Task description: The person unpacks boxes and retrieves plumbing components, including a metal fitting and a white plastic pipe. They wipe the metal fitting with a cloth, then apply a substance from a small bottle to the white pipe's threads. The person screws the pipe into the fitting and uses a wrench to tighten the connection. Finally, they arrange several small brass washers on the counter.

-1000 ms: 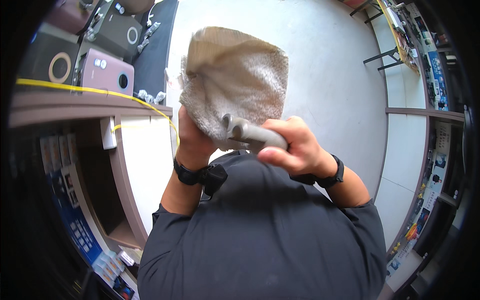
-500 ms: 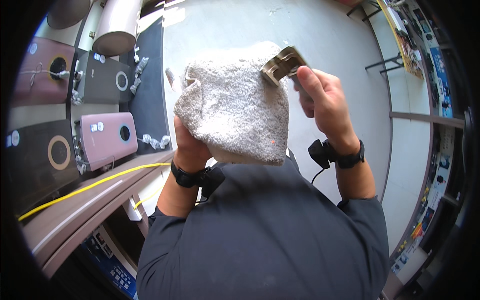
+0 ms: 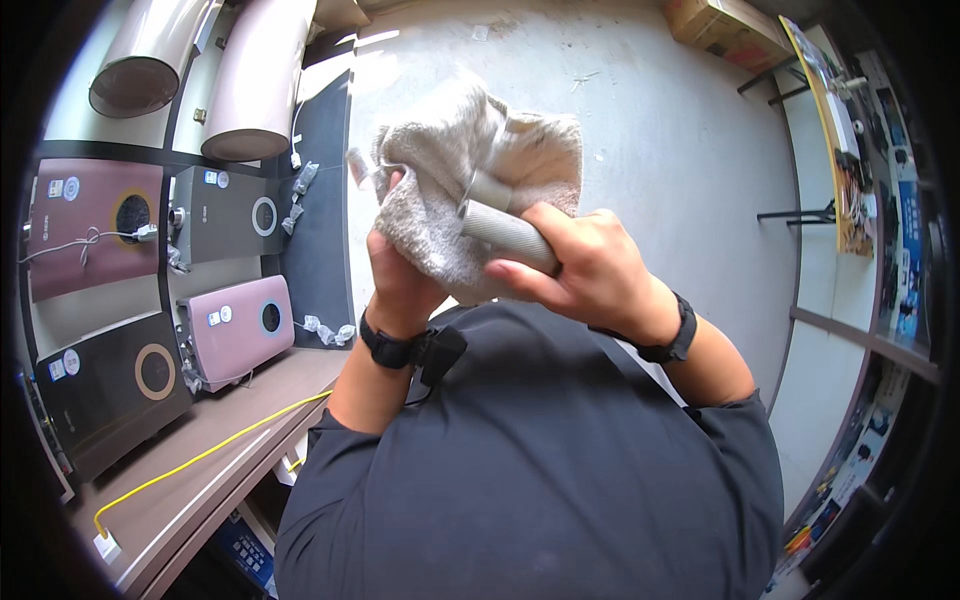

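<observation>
Head view: cloth (image 3: 425, 245), tool (image 3: 512, 238); box (image 3: 728, 38), contents unclear.

We see a towel (image 3: 425, 225) of rough, looped cloth with a matt, nubby pile, and against it a grey metal-looking tool (image 3: 508, 234) whose handle is finely ribbed and softly shiny. The dark shirt (image 3: 540, 440) looks to us like smooth, matt cloth, while the pink box-shaped appliance (image 3: 225, 325) and the pale cylinder (image 3: 258, 75) have a smooth gloss. We also note crumpled, shiny clear plastic wrapping (image 3: 325, 332), a smooth plastic-looking yellow cable (image 3: 215, 444) and a matt cardboard box (image 3: 728, 35).
</observation>
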{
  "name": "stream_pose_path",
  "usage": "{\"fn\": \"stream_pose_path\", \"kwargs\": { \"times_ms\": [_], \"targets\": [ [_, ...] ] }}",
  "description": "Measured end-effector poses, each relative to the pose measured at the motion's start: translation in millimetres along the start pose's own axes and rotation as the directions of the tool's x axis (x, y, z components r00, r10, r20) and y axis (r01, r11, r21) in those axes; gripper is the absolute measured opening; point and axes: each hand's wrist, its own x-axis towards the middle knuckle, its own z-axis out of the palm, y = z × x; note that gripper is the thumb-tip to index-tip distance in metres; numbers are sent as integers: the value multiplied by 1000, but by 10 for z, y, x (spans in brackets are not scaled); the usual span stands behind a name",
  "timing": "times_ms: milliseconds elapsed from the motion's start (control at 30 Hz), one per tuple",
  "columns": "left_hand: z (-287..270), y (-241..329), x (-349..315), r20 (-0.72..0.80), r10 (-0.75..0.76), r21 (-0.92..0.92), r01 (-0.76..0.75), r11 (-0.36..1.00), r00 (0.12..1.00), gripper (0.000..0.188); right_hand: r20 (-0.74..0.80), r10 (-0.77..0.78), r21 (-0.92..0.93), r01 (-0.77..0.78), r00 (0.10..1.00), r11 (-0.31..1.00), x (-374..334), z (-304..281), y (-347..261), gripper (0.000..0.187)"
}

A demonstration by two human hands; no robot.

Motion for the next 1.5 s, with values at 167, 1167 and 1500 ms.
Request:
{"fn": "stream_pose_path", "kwargs": {
  "times_ms": [167, 1167, 1500],
  "targets": [
    [-387, 155, 961, 22, -13, -13, 13, 1000, 1000, 55, 833, 325, 461, -887, 447, 39, 951, -391, 641, 56],
    [-1489, 957, 6860, -155, -241, -48, 237, 970, 958, 50, 28, 581, 411, -539, 813, 735, 4710, -1067, 4957, 25],
    [-1725, 1289, 8197, -169, -152, -177, 122, 977, 974, 53, -74, 333, 335, -291, 940, 896, 5967, -1416, 6095, 21]
  ]
}}
